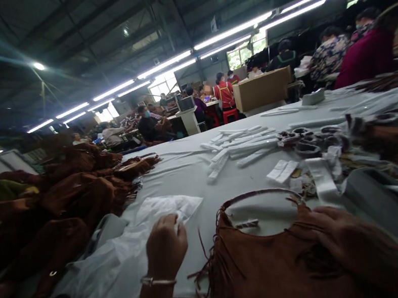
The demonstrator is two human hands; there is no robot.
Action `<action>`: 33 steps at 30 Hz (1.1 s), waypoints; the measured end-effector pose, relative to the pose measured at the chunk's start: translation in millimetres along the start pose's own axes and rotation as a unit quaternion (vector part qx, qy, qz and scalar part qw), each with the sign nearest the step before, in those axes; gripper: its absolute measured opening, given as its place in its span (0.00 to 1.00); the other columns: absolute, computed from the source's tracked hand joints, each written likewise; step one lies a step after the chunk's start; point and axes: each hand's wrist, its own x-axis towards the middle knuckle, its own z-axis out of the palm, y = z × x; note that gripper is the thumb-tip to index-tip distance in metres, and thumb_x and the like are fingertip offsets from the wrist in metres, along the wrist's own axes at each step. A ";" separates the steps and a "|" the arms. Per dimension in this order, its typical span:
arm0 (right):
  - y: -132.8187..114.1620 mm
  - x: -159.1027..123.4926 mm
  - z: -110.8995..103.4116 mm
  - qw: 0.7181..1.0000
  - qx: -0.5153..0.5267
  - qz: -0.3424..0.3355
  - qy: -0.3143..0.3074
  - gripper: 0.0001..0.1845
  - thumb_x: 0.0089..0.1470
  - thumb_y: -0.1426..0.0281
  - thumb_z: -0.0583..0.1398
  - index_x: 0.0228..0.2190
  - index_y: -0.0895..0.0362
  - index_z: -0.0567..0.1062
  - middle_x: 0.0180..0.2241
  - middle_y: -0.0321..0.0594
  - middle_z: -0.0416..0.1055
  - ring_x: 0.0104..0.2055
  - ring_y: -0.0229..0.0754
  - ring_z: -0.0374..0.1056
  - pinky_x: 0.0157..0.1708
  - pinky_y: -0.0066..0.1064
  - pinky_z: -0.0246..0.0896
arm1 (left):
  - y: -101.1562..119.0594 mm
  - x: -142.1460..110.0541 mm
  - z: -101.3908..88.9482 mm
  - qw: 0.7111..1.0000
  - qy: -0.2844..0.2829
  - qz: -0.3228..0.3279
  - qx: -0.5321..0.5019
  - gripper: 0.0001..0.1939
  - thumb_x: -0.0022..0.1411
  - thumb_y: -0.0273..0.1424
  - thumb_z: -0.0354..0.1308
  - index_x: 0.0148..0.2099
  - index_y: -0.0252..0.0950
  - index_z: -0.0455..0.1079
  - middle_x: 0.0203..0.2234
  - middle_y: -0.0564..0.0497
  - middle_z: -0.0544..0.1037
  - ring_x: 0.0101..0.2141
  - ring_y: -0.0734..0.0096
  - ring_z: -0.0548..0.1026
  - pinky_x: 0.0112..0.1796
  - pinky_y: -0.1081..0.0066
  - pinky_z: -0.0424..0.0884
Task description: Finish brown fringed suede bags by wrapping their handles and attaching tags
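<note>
A brown suede fringed bag (266, 270) with a round handle lies on the table's near edge in front of me. My right hand (348, 241) rests flat on its right side, fingers stretched over the suede. My left hand (166, 247), with a metal bangle at the wrist, is closed in a pinch on a white plastic bag (127, 264) lying at the left of the brown bag.
A pile of brown suede bags (58, 204) fills the left. White strips (237, 150) and rolls of tape (309, 142) lie on the grey table (187, 171). A cardboard box (263, 89) stands at the far edge. Several people sit working behind.
</note>
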 end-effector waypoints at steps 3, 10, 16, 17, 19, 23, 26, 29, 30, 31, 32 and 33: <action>-43.5 37.4 25.9 0.994 0.042 -0.092 -0.050 0.17 0.56 0.68 0.57 0.47 0.53 0.78 0.51 0.49 0.74 0.53 0.53 0.70 0.54 0.45 0.65 | 21.0 33.4 54.8 0.967 -0.097 0.004 -0.236 0.20 0.60 0.32 0.56 0.53 0.31 0.71 0.53 0.36 0.76 0.55 0.54 0.71 0.58 0.59 0.64; -75.6 107.0 123.5 0.968 0.102 -0.165 -0.158 0.26 0.48 0.80 0.55 0.49 0.60 0.75 0.50 0.52 0.76 0.52 0.51 0.71 0.54 0.41 0.65 | 25.4 45.1 150.8 0.911 -0.194 -0.071 -0.357 0.15 0.61 0.36 0.54 0.38 0.31 0.76 0.31 0.44 0.83 0.34 0.62 0.79 0.37 0.66 0.75; -76.6 118.8 140.2 0.950 0.108 -0.172 -0.237 0.12 0.53 0.76 0.56 0.31 0.57 0.80 0.33 0.44 0.79 0.35 0.43 0.72 0.37 0.31 0.64 | -2.5 16.4 103.8 0.863 -0.216 0.029 -0.457 0.11 0.62 0.37 0.58 0.39 0.34 0.76 0.39 0.44 0.81 0.44 0.61 0.77 0.48 0.63 0.73; -76.5 118.7 141.4 0.955 0.094 -0.163 -0.231 0.12 0.52 0.76 0.56 0.30 0.58 0.81 0.33 0.45 0.79 0.36 0.44 0.72 0.37 0.31 0.64 | -3.9 13.1 95.4 0.867 -0.205 0.063 -0.450 0.09 0.60 0.35 0.60 0.36 0.35 0.76 0.44 0.43 0.79 0.48 0.59 0.76 0.52 0.62 0.71; -75.9 118.9 144.4 0.959 0.085 -0.153 -0.224 0.12 0.51 0.77 0.57 0.31 0.58 0.82 0.33 0.45 0.79 0.36 0.44 0.72 0.38 0.31 0.63 | -2.0 9.8 83.8 0.878 -0.185 0.123 -0.424 0.06 0.59 0.32 0.61 0.32 0.36 0.75 0.54 0.41 0.74 0.55 0.57 0.71 0.56 0.61 0.67; -73.9 121.4 150.4 0.958 0.100 -0.156 -0.219 0.11 0.50 0.76 0.58 0.32 0.58 0.82 0.33 0.43 0.79 0.35 0.43 0.71 0.37 0.31 0.63 | 17.4 10.6 80.4 0.899 -0.223 0.199 -0.320 0.18 0.57 0.30 0.62 0.52 0.41 0.74 0.52 0.44 0.76 0.51 0.59 0.73 0.54 0.60 0.68; -73.2 122.9 151.5 0.958 0.097 -0.165 -0.213 0.10 0.51 0.76 0.58 0.32 0.58 0.80 0.32 0.42 0.78 0.34 0.42 0.70 0.37 0.31 0.62 | 32.2 10.1 80.9 0.930 -0.225 0.235 -0.171 0.27 0.54 0.32 0.66 0.58 0.43 0.70 0.46 0.46 0.79 0.46 0.54 0.74 0.51 0.56 0.68; -74.4 122.9 148.1 0.957 0.079 -0.183 -0.212 0.09 0.53 0.74 0.58 0.30 0.58 0.79 0.33 0.43 0.78 0.34 0.42 0.69 0.36 0.31 0.61 | 29.2 10.0 71.7 0.930 -0.225 0.274 -0.100 0.06 0.60 0.37 0.62 0.36 0.41 0.77 0.33 0.48 0.79 0.40 0.58 0.74 0.47 0.59 0.67; -75.1 122.9 146.5 0.957 0.074 -0.188 -0.210 0.09 0.53 0.74 0.57 0.30 0.58 0.79 0.33 0.43 0.77 0.34 0.42 0.69 0.36 0.31 0.60 | 23.1 11.3 66.8 0.930 -0.228 0.274 -0.083 0.11 0.63 0.39 0.60 0.31 0.40 0.77 0.30 0.48 0.78 0.38 0.60 0.74 0.46 0.60 0.67; -75.8 123.0 144.9 0.956 0.070 -0.191 -0.209 0.09 0.53 0.74 0.57 0.30 0.58 0.78 0.33 0.44 0.77 0.34 0.42 0.69 0.36 0.31 0.60 | 15.2 13.5 61.9 0.935 -0.231 0.261 -0.060 0.16 0.65 0.40 0.57 0.28 0.39 0.76 0.28 0.48 0.77 0.36 0.61 0.74 0.44 0.61 0.68; -76.5 123.2 143.5 0.956 0.064 -0.193 -0.210 0.09 0.53 0.75 0.57 0.31 0.58 0.78 0.34 0.44 0.77 0.34 0.43 0.69 0.35 0.30 0.60 | 6.5 16.6 57.8 0.945 -0.229 0.233 -0.027 0.19 0.65 0.42 0.56 0.26 0.38 0.76 0.28 0.46 0.77 0.36 0.59 0.74 0.43 0.60 0.68; -77.0 123.6 142.6 0.955 0.057 -0.199 -0.213 0.09 0.53 0.76 0.57 0.32 0.58 0.78 0.34 0.44 0.77 0.34 0.43 0.69 0.35 0.30 0.60 | -1.8 20.5 55.1 0.956 -0.219 0.196 0.012 0.21 0.64 0.45 0.56 0.26 0.37 0.76 0.29 0.42 0.77 0.37 0.56 0.74 0.43 0.58 0.69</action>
